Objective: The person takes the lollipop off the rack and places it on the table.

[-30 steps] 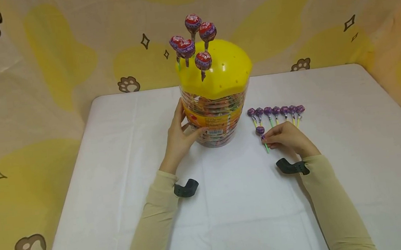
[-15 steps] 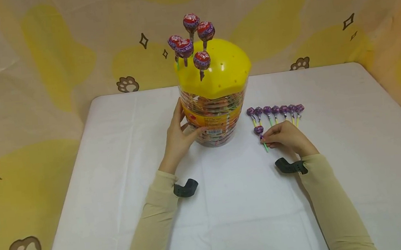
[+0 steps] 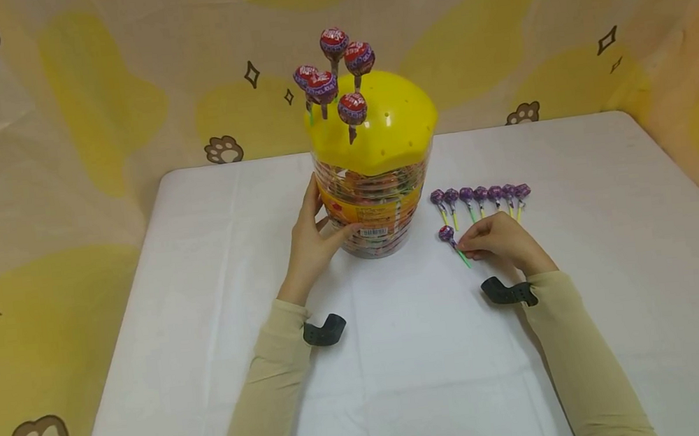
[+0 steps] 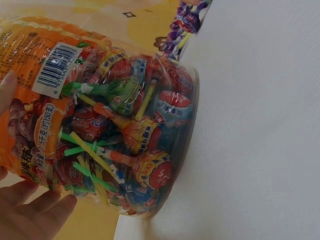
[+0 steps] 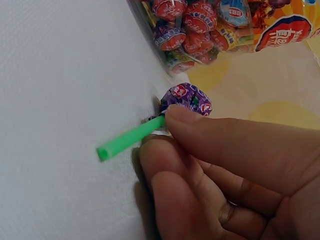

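Note:
A clear candy jar [image 3: 373,201] with a yellow domed lid [image 3: 399,118] stands upright on the table. My left hand [image 3: 310,239] grips its left side, thumb across the front near the barcode; the left wrist view shows wrapped lollipops inside. Several purple-and-red lollipops [image 3: 352,108] stick up from the left part of the lid. Right of the jar, my right hand [image 3: 497,240] pinches a purple lollipop [image 3: 446,234] just below its wrapped head. Its green stick [image 5: 130,137] points toward the camera in the right wrist view.
Behind my right hand, several purple lollipops [image 3: 481,194] lie in a row, heads away from me. Small holes dot the lid's bare right part. A yellow patterned cloth [image 3: 470,31] hangs behind the white table [image 3: 402,374].
The lollipop in my right hand has tilted, its head swinging left and slightly toward me. My left hand and the jar have stayed in place.

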Demonstrator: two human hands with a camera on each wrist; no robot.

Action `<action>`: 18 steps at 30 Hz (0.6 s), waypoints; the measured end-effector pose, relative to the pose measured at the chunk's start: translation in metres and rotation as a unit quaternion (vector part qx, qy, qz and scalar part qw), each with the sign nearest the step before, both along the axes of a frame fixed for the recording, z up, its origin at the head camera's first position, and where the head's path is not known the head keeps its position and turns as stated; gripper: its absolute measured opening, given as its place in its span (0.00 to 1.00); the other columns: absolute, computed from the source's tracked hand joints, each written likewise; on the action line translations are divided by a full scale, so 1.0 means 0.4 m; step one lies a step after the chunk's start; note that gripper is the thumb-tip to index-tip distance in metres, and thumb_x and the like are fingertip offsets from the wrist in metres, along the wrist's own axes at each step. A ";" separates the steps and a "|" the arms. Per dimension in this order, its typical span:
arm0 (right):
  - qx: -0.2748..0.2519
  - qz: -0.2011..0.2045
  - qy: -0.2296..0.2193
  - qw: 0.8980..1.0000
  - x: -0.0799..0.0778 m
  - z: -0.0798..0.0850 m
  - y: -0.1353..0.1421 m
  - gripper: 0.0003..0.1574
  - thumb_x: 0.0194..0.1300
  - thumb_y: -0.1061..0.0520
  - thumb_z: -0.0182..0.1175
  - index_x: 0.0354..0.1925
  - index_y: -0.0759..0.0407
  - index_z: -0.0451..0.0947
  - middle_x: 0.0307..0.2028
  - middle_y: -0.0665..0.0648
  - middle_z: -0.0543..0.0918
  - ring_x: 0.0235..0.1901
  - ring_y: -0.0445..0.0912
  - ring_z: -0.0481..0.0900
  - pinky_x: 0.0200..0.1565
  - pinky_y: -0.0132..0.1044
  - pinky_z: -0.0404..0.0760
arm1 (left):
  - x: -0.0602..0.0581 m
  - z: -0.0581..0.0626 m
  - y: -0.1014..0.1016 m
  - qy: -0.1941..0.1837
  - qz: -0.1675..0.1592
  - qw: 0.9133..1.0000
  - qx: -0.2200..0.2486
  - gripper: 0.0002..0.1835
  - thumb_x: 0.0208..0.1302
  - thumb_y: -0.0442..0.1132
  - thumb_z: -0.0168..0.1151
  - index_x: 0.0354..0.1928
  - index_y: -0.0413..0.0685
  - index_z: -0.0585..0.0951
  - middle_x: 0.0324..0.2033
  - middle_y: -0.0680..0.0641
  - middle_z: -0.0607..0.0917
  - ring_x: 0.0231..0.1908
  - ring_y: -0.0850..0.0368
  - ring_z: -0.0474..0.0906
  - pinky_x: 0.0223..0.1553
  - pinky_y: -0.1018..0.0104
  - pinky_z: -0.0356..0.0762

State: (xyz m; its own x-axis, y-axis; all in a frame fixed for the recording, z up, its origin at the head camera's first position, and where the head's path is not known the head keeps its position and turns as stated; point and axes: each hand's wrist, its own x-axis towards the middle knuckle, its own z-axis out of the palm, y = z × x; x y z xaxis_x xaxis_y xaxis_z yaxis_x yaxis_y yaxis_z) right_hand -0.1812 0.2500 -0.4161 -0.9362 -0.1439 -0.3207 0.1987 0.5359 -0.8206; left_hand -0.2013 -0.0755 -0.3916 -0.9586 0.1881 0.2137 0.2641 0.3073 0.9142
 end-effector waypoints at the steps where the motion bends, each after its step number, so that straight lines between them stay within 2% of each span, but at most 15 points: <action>1: -0.001 0.002 0.001 1.000 0.000 0.000 -0.001 0.16 0.58 0.59 0.67 0.38 0.73 0.82 0.27 0.55 0.85 0.25 0.41 0.81 0.33 0.31 0.82 | 0.000 0.000 0.000 0.001 0.001 1.000 0.000 0.52 0.56 0.41 0.70 0.75 0.53 0.44 0.71 0.49 0.55 0.68 0.50 0.57 0.62 0.55 0.65; 6: -0.002 0.010 0.007 1.000 -0.002 -0.001 -0.005 0.14 0.59 0.61 0.65 0.38 0.74 0.82 0.28 0.57 0.85 0.25 0.42 0.82 0.33 0.31 0.82 | 0.000 0.000 -0.001 0.001 0.002 1.000 -0.001 0.52 0.56 0.41 0.70 0.75 0.53 0.45 0.71 0.48 0.55 0.68 0.50 0.57 0.63 0.55 0.65; 12: 0.008 0.016 0.022 1.000 0.002 0.007 -0.002 0.15 0.59 0.59 0.66 0.38 0.72 0.83 0.28 0.57 0.86 0.26 0.42 0.82 0.33 0.30 0.81 | 0.000 0.001 0.000 -0.003 0.002 1.000 -0.003 0.52 0.56 0.41 0.69 0.75 0.52 0.44 0.72 0.48 0.54 0.68 0.49 0.56 0.63 0.55 0.65; 18: 0.013 -0.018 0.037 0.999 0.006 0.027 -0.003 0.19 0.58 0.55 0.67 0.42 0.70 0.82 0.32 0.57 0.86 0.29 0.40 0.83 0.37 0.25 0.78 | 0.000 0.000 0.002 -0.005 0.001 1.000 -0.002 0.52 0.57 0.41 0.69 0.75 0.52 0.44 0.72 0.48 0.54 0.68 0.49 0.56 0.63 0.55 0.65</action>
State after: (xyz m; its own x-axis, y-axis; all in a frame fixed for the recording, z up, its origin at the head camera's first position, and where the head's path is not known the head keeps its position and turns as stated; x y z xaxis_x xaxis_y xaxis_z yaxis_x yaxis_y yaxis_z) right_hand -0.1789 0.2490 -0.4053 -0.9619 -0.1025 -0.2534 0.1574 0.5504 -0.8199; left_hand -0.2012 -0.0748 -0.3914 -0.9610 0.1877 0.2032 0.2544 0.3106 0.9159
